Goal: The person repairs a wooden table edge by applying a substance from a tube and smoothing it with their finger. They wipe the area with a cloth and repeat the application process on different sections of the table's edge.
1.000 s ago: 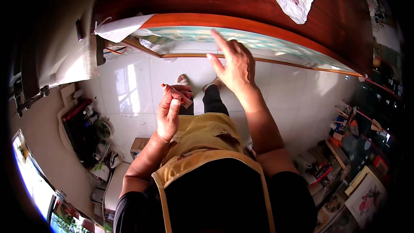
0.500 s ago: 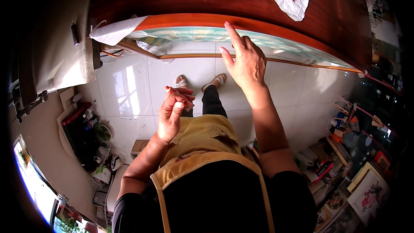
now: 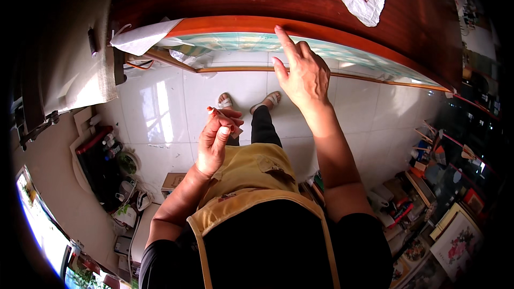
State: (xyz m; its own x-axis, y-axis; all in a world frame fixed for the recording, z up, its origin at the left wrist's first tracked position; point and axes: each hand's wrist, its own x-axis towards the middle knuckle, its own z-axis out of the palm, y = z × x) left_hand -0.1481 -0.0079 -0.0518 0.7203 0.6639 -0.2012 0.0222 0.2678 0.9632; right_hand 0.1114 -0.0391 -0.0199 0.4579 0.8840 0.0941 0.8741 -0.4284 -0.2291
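My left hand [image 3: 214,142] is raised in front of the apron, fingers curled and pressed together. A small pale pinkish piece shows beside its fingers, too small and too covered to name. Reddish colour marks some of the fingertips. Farther forward, my right hand [image 3: 306,77] has its index finger stretched to the orange-brown front edge of the wooden table [image 3: 235,23], the tip on or right at the edge. Its thumb stands apart and nothing is in it. On the dark red tabletop lies a crumpled white paper [image 3: 369,8] with dark red bits and a pale stick-like strip on it.
A white cloth [image 3: 143,38] hangs over the table's left corner. Green-and-white checked fabric [image 3: 235,42] shows beneath the front edge. A wooden rail [image 3: 241,69] runs below. Crowded shelves and pictures [image 3: 455,243] stand at the right, a black-and-red case [image 3: 99,166] at the left.
My right index fingertip has shifted slightly left along the table edge. My left hand has moved a little to the right, its fingers still curled.
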